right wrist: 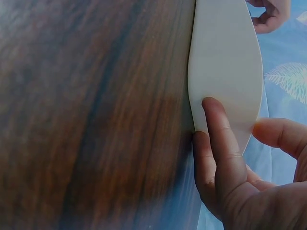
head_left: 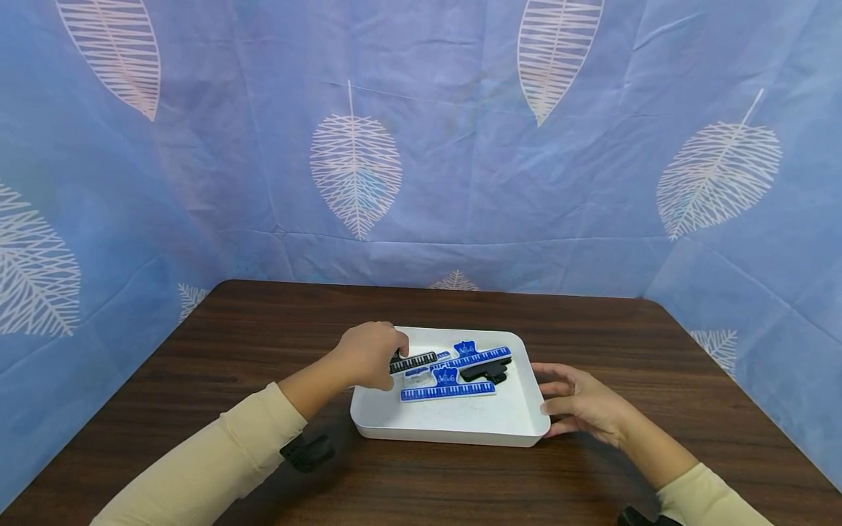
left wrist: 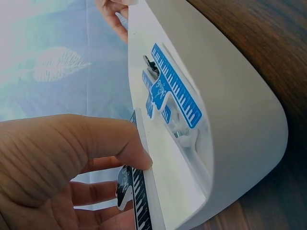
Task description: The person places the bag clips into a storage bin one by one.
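My left hand [head_left: 370,356] reaches over the left side of a white tray [head_left: 454,424] and pinches a black piano-key clip [left wrist: 140,197] between thumb and fingers. The keyboard strip of that clip also shows in the head view. Inside the tray lie a blue piano-key clip [head_left: 449,392] at the front, another blue clip [head_left: 488,356] behind it, and a plain black clip [head_left: 485,371] at the right. A small clear and blue piece [head_left: 417,376] lies near the left hand. At the tray's right end my right hand [right wrist: 240,177] holds the wall, thumb on the rim, fingers against the outside.
The tray stands on a dark wood-grain table [head_left: 296,307], near its middle. Blue cloth [head_left: 447,161] with white leaf prints hangs behind and at both sides. Dark wrist devices [head_left: 308,453] sit at the person's cream sleeves [head_left: 210,453].
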Action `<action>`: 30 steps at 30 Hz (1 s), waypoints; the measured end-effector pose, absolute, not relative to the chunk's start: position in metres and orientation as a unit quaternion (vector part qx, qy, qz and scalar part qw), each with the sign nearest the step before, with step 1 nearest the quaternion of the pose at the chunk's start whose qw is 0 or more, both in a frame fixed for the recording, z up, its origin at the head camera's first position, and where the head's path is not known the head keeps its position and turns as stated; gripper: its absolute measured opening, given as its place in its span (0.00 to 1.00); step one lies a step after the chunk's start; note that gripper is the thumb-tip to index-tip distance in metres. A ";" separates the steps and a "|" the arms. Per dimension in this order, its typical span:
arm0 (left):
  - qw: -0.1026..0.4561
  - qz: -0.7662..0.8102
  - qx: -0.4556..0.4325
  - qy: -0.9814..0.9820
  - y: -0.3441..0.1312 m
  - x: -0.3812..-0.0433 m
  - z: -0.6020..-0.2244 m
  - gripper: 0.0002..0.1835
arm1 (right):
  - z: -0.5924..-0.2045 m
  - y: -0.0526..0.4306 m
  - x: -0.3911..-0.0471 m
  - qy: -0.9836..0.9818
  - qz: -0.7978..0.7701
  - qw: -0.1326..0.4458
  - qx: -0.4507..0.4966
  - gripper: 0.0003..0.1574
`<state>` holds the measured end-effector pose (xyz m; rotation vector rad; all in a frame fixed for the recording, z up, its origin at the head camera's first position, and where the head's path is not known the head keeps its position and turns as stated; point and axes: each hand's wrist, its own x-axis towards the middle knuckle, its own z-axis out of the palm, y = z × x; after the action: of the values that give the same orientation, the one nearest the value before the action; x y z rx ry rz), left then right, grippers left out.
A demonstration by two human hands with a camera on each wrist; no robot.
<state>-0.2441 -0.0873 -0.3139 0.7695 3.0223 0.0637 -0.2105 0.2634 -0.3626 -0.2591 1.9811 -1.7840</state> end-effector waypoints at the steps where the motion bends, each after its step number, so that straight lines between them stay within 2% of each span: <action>1: 0.013 0.017 0.248 0.969 -0.086 -0.245 -0.314 0.22 | -0.363 0.264 -0.211 0.720 -0.648 0.230 -0.094 0.53; 17: 0.045 0.020 0.251 0.967 -0.070 -0.249 -0.319 0.21 | -0.363 0.263 -0.210 0.719 -0.649 0.230 -0.093 0.52; 30: 0.071 0.034 0.290 0.954 -0.067 -0.249 -0.327 0.22 | -0.365 0.264 -0.211 0.719 -0.648 0.232 -0.092 0.52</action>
<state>-0.2491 -0.0673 -0.3272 0.8724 2.8682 0.1019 -0.2114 0.2638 -0.3648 -0.2538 1.9756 -1.7817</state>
